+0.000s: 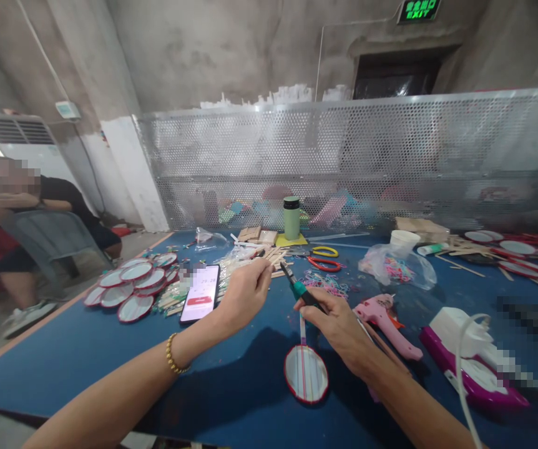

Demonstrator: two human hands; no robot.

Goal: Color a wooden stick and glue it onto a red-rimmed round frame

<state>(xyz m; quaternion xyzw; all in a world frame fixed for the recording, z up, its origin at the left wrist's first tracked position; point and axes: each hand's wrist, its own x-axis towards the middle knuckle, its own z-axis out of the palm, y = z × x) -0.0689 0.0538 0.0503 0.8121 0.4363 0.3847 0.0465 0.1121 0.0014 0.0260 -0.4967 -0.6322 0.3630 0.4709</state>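
My left hand (248, 290) is closed above the blue table (151, 368), with its fingertips pinched; what they hold, if anything, is too small to make out. My right hand (337, 318) grips a green and black pen-like tool (303, 292), whose dark tip points up and left toward my left fingertips, a small gap away. Below my right hand a round, red-rimmed disc (306, 374) lies on the table, with a pale strip running up from it. A pink glue gun (388, 324) rests just right of my right hand.
A phone (201, 293) and a pile of red-rimmed discs (135, 271) lie left. Behind are a green bottle (291, 218), red scissors (324, 264) and a bag of colourful bits (397, 269). A purple and white power strip (475, 368) lies right. A person (70, 199) sits far left.
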